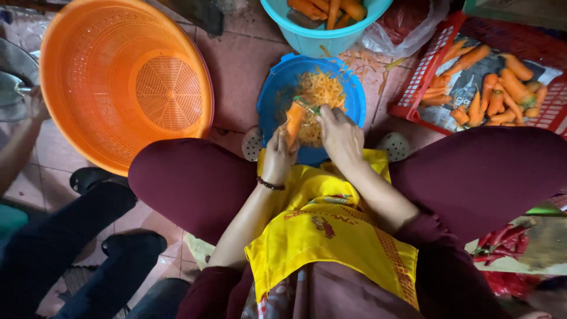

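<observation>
My left hand [277, 157] grips an orange carrot [293, 120], held upright over a blue basin [277, 88] on the tiled floor between my knees. My right hand [339, 134] holds a green-handled peeler [307, 105] against the carrot's upper end. A heap of orange carrot peelings [322, 94] lies in the basin just beyond both hands. A yellow apron [331, 230] covers my lap.
A large orange perforated basket [118, 77] leans at the left. A teal bowl [322, 38] with peeled carrots sits at the top. A red crate [425, 77] of unpeeled carrots stands at the right. Another person's dark-clothed legs [71, 248] and arm [18, 147] are at the left.
</observation>
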